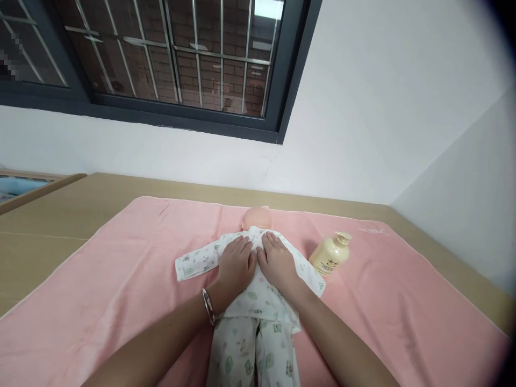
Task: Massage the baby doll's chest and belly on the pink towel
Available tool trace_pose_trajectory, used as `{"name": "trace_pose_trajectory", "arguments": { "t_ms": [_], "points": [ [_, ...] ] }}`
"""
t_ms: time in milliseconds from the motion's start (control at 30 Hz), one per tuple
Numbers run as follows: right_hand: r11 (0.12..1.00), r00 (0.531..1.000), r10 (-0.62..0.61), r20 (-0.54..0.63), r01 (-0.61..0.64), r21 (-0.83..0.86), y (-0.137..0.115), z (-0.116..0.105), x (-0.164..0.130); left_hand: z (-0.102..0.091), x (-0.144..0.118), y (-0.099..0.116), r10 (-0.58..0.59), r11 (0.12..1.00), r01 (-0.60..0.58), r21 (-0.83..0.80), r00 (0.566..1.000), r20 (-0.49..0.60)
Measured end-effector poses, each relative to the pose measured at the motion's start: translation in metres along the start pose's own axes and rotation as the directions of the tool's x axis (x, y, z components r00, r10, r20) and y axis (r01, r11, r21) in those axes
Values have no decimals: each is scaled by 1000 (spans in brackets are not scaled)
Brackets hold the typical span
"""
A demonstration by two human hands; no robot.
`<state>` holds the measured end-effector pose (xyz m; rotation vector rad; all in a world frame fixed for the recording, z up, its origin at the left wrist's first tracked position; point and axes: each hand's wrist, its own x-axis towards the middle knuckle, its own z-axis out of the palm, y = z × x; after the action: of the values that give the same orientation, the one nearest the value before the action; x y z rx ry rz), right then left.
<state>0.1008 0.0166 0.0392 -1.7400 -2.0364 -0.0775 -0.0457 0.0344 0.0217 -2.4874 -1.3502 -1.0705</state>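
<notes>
A baby doll (257,217) in white printed pyjamas (258,301) lies on its back on a pink towel (121,290), head toward the wall. My left hand (236,263) rests flat on the left side of the doll's chest, fingers together and pointing toward the head; a silver bangle circles that wrist. Beside it, touching thumb to thumb, my right hand (278,260) lies flat on the right side of the chest. Neither hand grips anything. The doll's left sleeve (193,260) sticks out sideways on the towel.
A cream pump bottle (330,254) lies tilted on the towel just right of the doll. The towel covers a wooden table (48,220) pushed against a white wall. A dark-framed barred window (169,64) sits above, and a side wall closes the right.
</notes>
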Motion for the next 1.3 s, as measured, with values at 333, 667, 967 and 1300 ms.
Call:
{"name": "trace_pose_trajectory", "arguments": {
  "t_ms": [333,667,967,1300],
  "points": [
    [993,993,-120,19,120,7,5,4,2,6,9,-10,20,997,-13,-81,996,92],
    [996,990,-88,-111,89,3,-6,5,-9,12,12,-21,-1,990,17,-139,994,108],
    [997,1000,-17,0,17,74,0,-1,-1,1,13,-12,134,976,-111,-186,984,114],
    [997,1000,15,21,-16,72,-1,3,-2,4,3,-5,28,985,-41,-169,997,-78]
  ]
}}
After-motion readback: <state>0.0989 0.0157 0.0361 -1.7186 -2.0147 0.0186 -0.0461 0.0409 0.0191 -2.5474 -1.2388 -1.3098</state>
